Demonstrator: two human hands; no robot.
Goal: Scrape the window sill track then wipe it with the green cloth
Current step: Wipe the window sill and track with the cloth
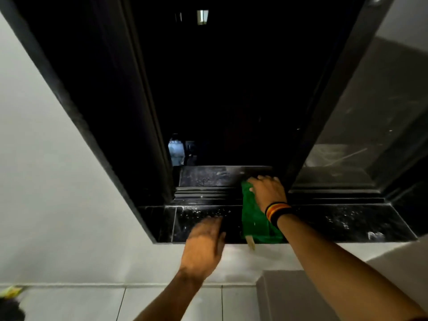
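The window sill track (203, 193) runs as dark metal rails across the open window, behind a black tiled sill (201, 218) speckled with white dust. My right hand (268, 191) presses the green cloth (253, 218) onto the track at its right end, beside the sliding frame. The cloth trails back over the sill to its front edge. A pale wooden stick (250, 242), seemingly the scraper, pokes out from under the cloth at the sill's front edge. My left hand (203, 242) rests flat on the sill's front edge, fingers together, holding nothing.
A black sliding window frame (324, 100) stands just right of my right hand, with a glass pane (370, 126) beyond it. White wall surrounds the opening. Tiled floor (173, 302) lies below, with a grey box-like surface (289, 295) at the lower right.
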